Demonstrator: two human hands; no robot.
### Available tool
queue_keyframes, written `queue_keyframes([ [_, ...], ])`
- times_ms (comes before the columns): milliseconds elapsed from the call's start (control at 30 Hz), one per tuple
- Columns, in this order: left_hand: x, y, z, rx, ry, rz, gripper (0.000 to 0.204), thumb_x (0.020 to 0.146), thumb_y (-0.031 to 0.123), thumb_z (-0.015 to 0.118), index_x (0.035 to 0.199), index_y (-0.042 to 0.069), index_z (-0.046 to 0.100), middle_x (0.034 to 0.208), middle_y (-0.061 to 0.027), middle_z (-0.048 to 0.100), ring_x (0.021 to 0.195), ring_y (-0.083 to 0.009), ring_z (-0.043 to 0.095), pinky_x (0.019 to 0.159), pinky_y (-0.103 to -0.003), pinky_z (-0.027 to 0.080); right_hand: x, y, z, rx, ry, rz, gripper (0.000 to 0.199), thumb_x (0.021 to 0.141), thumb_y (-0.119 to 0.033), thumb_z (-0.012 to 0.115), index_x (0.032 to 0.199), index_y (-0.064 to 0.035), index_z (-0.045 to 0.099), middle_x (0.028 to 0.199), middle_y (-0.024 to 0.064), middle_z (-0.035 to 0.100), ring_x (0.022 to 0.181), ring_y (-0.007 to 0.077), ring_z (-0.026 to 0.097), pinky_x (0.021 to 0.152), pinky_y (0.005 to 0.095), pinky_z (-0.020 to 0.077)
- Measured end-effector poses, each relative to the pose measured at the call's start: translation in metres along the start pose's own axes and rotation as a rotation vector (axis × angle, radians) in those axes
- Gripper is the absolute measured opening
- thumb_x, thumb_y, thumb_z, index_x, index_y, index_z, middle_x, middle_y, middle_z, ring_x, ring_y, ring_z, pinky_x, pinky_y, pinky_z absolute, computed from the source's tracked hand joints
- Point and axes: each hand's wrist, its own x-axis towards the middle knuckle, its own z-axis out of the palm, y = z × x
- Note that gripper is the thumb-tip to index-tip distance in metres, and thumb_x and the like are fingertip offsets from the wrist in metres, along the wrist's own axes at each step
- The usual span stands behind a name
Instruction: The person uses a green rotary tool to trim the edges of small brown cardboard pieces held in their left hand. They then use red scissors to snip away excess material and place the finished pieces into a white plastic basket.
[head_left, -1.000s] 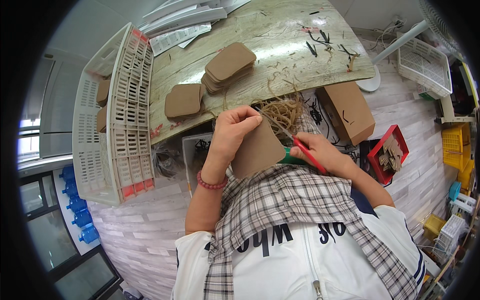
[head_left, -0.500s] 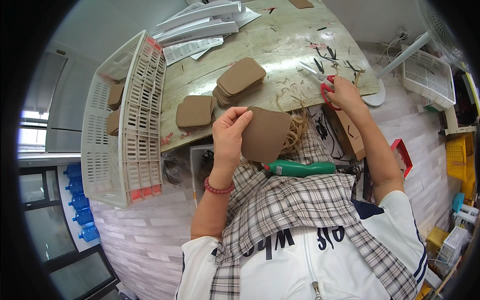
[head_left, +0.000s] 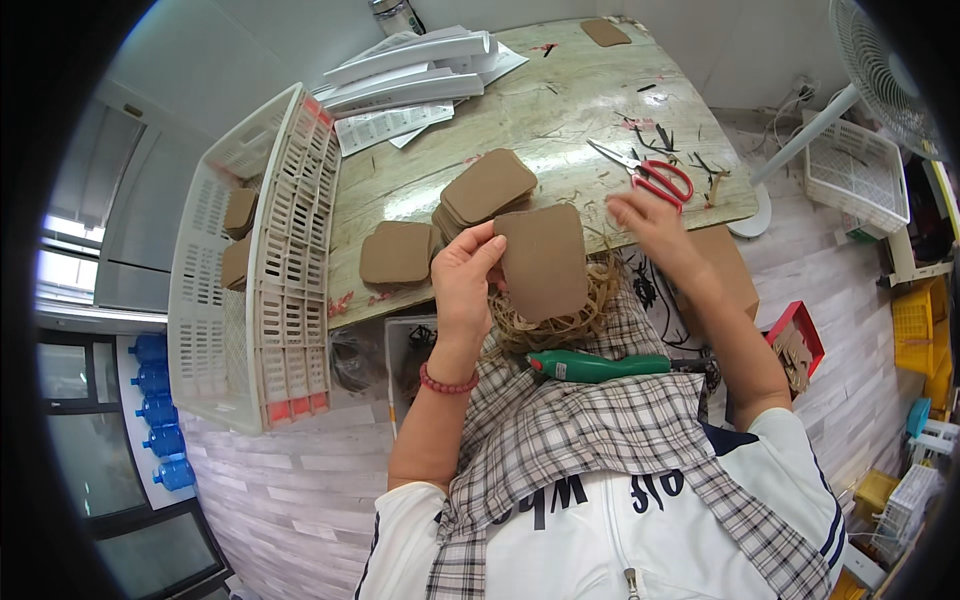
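My left hand [head_left: 466,280] pinches a brown rounded-rectangle flat piece [head_left: 545,265] by its left edge, holding it upright above my lap. To its right, my right hand [head_left: 648,225] is off the table edge with loosely bent fingers and nothing in it. Just beyond that hand, red-handled scissors [head_left: 664,182] lie on the table [head_left: 590,95]. A stack of similar brown pieces [head_left: 488,185] sits behind the held one, and a smaller stack [head_left: 397,252] is to the left. Tangled tan trimmings [head_left: 560,328] hang below the held piece, above a green handheld tool [head_left: 600,367] on my lap.
A white slotted plastic crate [head_left: 292,260] with brown pieces inside stands left. Papers [head_left: 410,75] lie at the back left; one brown piece [head_left: 606,33] rests at the far edge. Black scraps [head_left: 663,137] dot the table's right side. A red box [head_left: 797,350] and a fan [head_left: 885,75] are right.
My right hand has let go of the scissors, which now lie on the table, and has moved left toward the held piece. My left hand has turned the piece more upright.
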Motion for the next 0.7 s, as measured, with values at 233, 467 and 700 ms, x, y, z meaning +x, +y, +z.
queue_keyframes([
  [233,0.004,-0.005,0.003,-0.076,-0.065,-0.019,0.029,0.090,0.002,0.054,0.118,-0.006,0.060,0.090,-0.0060,0.068,0.064,-0.0066,0.058,0.056,-0.019,0.045,-0.053,-0.056,0.050,0.596,-0.249,0.203,0.027,0.089,-0.018,0.066,0.109,-0.0001,0.065,0.086,0.0021,0.066,0.067,0.0052,0.059,0.052,0.0182,0.0470],
  [467,0.000,-0.004,0.003,-0.144,-0.063,-0.059,0.032,0.089,0.000,0.052,0.120,-0.006,0.058,0.096,-0.0064,0.068,0.067,-0.0068,0.059,0.058,-0.020,0.046,-0.057,-0.061,0.056,0.667,-0.188,0.256,0.025,0.088,-0.017,0.067,0.108,-0.0008,0.065,0.085,0.0015,0.067,0.066,0.0042,0.060,0.048,0.0166,0.0449],
  [700,-0.001,-0.004,0.004,-0.198,-0.056,-0.084,0.031,0.092,0.004,0.052,0.120,-0.006,0.058,0.097,-0.0074,0.069,0.073,-0.0086,0.063,0.062,-0.021,0.049,-0.057,-0.058,0.061,0.711,-0.166,0.326,0.026,0.089,-0.016,0.066,0.109,-0.0003,0.063,0.085,0.0023,0.068,0.065,0.0031,0.061,0.047,0.0153,0.0435],
])
